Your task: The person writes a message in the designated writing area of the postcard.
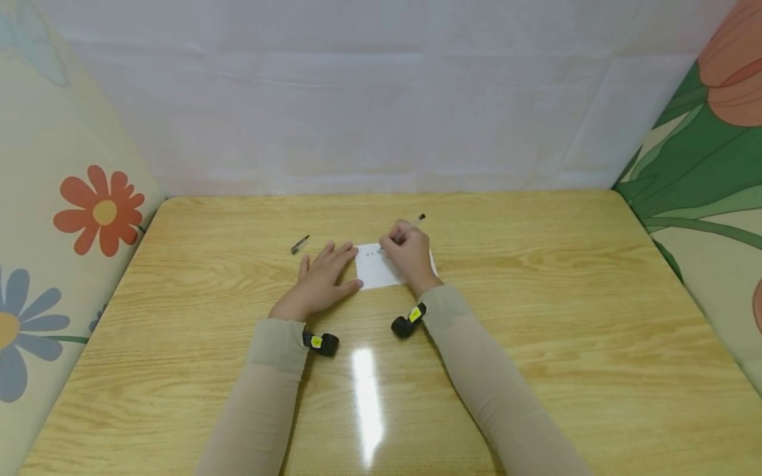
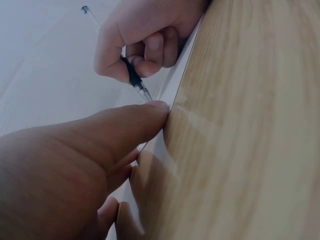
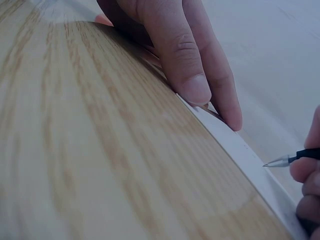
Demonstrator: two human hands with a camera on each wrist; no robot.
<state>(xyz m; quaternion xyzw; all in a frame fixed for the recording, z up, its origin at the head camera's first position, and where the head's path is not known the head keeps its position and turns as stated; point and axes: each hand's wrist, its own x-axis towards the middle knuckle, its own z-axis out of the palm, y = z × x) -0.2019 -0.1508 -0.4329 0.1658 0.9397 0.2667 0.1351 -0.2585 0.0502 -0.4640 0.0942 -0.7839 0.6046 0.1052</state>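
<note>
A small white sheet of paper [image 1: 376, 272] lies on the wooden table, with a short row of dark marks near its top edge. My right hand [image 1: 409, 254] pinches a pen [image 1: 417, 221] with a clear barrel, its black grip [image 2: 131, 72] between thumb and fingers. In the right wrist view the pen's metal tip sits right at the paper's surface. My left hand [image 1: 324, 277] lies spread on the table at the sheet's left side, its thumb [image 3: 196, 90] and index fingertip resting on the paper's edge.
A pen cap [image 1: 300, 244] with a clip lies on the table beyond the left hand. The wooden table [image 1: 536, 297] reaches back to a white cloth wall [image 1: 357, 99]. Flower-patterned panels [image 1: 101, 211] stand at both sides.
</note>
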